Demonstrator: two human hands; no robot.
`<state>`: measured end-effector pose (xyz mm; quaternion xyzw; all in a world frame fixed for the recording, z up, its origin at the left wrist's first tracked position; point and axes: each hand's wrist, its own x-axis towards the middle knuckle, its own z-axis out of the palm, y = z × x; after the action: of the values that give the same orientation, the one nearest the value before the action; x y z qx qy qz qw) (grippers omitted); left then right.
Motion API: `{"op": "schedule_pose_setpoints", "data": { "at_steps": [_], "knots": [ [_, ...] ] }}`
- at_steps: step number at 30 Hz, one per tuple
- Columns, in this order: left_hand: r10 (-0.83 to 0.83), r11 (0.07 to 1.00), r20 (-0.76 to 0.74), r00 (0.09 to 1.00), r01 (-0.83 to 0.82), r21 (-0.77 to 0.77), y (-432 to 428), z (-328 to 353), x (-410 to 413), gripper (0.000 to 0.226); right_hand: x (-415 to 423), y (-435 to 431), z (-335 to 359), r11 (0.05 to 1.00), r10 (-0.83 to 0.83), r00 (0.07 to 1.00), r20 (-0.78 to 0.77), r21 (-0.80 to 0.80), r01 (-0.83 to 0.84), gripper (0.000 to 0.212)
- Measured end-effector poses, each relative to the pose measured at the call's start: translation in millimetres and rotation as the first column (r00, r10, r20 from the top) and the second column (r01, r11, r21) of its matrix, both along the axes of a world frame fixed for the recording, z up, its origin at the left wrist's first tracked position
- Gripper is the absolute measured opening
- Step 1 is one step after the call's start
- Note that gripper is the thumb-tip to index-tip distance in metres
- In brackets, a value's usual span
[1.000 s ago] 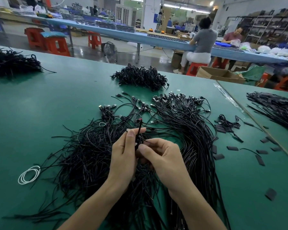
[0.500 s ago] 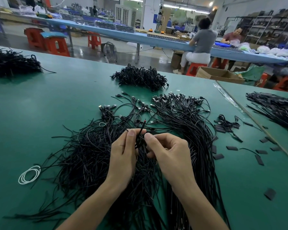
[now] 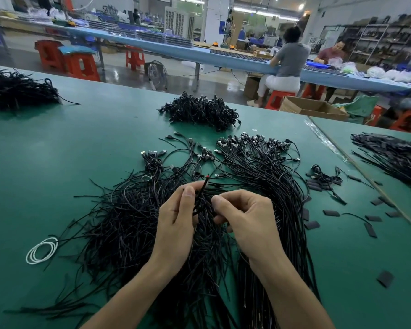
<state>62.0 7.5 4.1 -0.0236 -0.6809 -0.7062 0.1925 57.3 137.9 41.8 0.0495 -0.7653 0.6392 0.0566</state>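
Left hand [image 3: 176,224] pinches a thin black cable [image 3: 201,192], red tip up, just above the cable pile [image 3: 119,224] on the green tabletop [image 3: 81,148]. Right hand [image 3: 249,224] close beside, fingers curled; whether it grips a strand, cannot tell. Flat black pieces [image 3: 329,213] lie scattered to the right.

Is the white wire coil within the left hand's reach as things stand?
Probably yes: the white coil lies bare on the green table, left of the cable heap, with nothing over it. But the left hand pinches a red-tipped cable and would likely have to drop it first.
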Motion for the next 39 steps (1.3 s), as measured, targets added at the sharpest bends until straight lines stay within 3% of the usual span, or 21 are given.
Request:
{"op": "schedule_pose_setpoints", "data": {
  "at_steps": [4, 8, 15, 20, 23, 27, 32, 35, 39],
  "knots": [
    [-0.223, 0.954, 0.133, 0.966, 0.188, 0.235, 7.0, 1.9, 2.3, 0.031, 0.9, -6.9, -5.9, 0.999, 0.036, 0.996, -0.080, 0.026, -0.034, 0.016],
    [-0.311, 0.885, 0.144, 0.939, 0.231, 0.405, -0.4, 5.3, 1.6, 0.037, 1.4, -7.6, -6.6, 0.994, 0.098, 0.989, -0.113, 0.064, -0.092, 0.016],
    [-0.402, 0.830, 0.087, 0.912, 0.323, 0.455, -0.5, 6.6, 0.7, 0.050, 5.5, -11.5, 3.3, 0.933, 0.268, 0.962, -0.057, -0.232, -0.274, 0.021],
    [-0.354, 0.859, 0.107, 0.929, 0.278, 0.429, -3.2, 5.2, -1.3, 0.060, 1.7, -5.1, 0.1, 0.980, 0.191, 0.980, -0.065, 0.079, -0.185, 0.012],
    [-0.281, 0.886, 0.134, 0.950, 0.203, 0.417, -0.1, 3.5, -1.0, 0.061, 5.2, -3.7, 0.0, 0.944, 0.133, 0.973, -0.186, 0.325, -0.066, 0.013],
    [-0.210, 0.890, 0.218, 0.953, 0.094, 0.447, 4.1, -1.1, -3.3, 0.059, 13.0, -8.9, -1.8, 0.766, 0.208, 0.892, -0.401, 0.634, 0.106, 0.010],
    [-0.161, 0.905, 0.340, 0.927, 0.001, 0.426, 3.9, -4.8, -6.0, 0.057, 15.7, -7.9, -0.9, 0.544, 0.384, 0.747, -0.543, 0.786, 0.293, 0.015],
    [-0.294, 0.917, 0.441, 0.848, 0.120, 0.380, -3.0, -5.4, -7.6, 0.049, 14.7, -5.7, -0.3, 0.477, 0.506, 0.681, -0.530, 0.829, 0.292, 0.007],
    [-0.503, 0.864, 0.539, 0.676, 0.404, 0.300, -3.6, -8.0, 1.9, 0.019, 12.4, -12.1, 6.5, 0.411, 0.643, 0.640, -0.422, 0.894, 0.177, 0.019]
  ]
}}
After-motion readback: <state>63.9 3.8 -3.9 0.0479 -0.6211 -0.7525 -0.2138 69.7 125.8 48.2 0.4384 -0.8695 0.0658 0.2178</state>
